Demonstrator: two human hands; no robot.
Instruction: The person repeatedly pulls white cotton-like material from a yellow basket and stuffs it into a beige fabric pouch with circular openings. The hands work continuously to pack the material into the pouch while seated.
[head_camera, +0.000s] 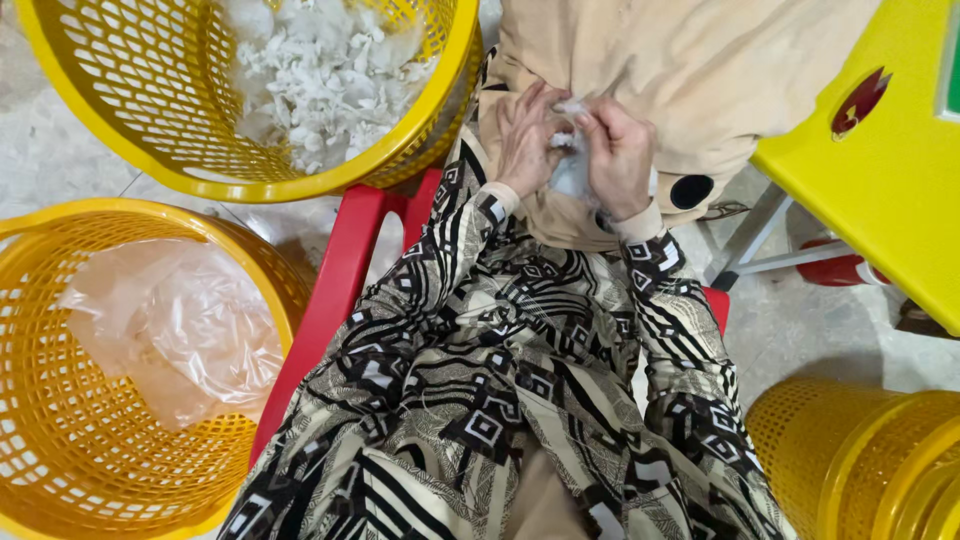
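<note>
I have a beige fabric casing (690, 70) bunched on my lap, its open edge gathered just where my two hands meet, and between them a small tuft of white stuffing (572, 150) showing at the opening. The stuffing looks to me feather-light, soft and loose, the sort of thing that will pull apart in wisps and cling rather than slip, so I judge it is best pinched in small clumps near the middle of the tuft; the casing is limp cloth that will sag and fold unless I hold it by the edge of the opening. My left hand (527, 135) has its fingers curled in and closed on the fabric edge and the fluff beside it. My right hand (620, 155) is likewise bent over, its fingers pinched down on the white tuft and the cloth beneath; neither hand is spread. The two hands are touching or very nearly so, knuckles facing each other. A round black patch (692, 191) sits on the casing just beside my right wrist. Beyond my knees stands a yellow basket of stuffing (330, 75), heaped with the same white flakes, near my left hand. To my left a second yellow basket (60, 440) holds a crumpled clear plastic bag (180, 330). I am sitting on a red chair (335, 290), with a yellow tabletop (890, 190) off to my right and stacked yellow baskets (870, 460) below it.
</note>
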